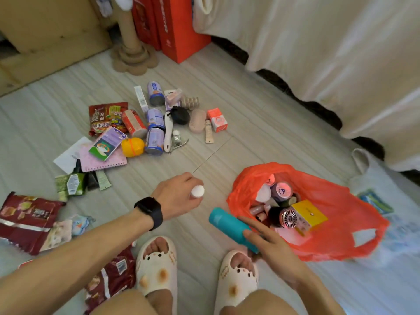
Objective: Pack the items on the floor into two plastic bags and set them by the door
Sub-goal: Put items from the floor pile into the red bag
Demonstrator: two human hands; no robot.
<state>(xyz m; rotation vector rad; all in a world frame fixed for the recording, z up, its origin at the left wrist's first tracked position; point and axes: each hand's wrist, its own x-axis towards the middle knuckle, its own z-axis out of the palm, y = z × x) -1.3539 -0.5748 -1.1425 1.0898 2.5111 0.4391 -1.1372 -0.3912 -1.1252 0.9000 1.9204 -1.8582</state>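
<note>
- Pale plank-patterned floor [250, 137] runs beside a draped bed [341, 64]; a pile of loose items [154, 123] lies ahead.
- Left hand [177, 196], with a dark watch [151, 211] on its wrist, curls round a small white-topped object [197, 191] above the floor.
- Right hand [272, 246] grips a teal bottle [225, 221], fingers [252, 224] laid over it, at the mouth of the red plastic bag [341, 201].
- Open on the floor, the bag holds a small fan [288, 218] and a yellow box [311, 212].

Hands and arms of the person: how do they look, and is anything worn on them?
Both forearms are bare, no sleeves in view. The left wrist carries a black smartwatch with a rectangular dark face. The left hand and right hand wear no gloves; no rings show.
</note>
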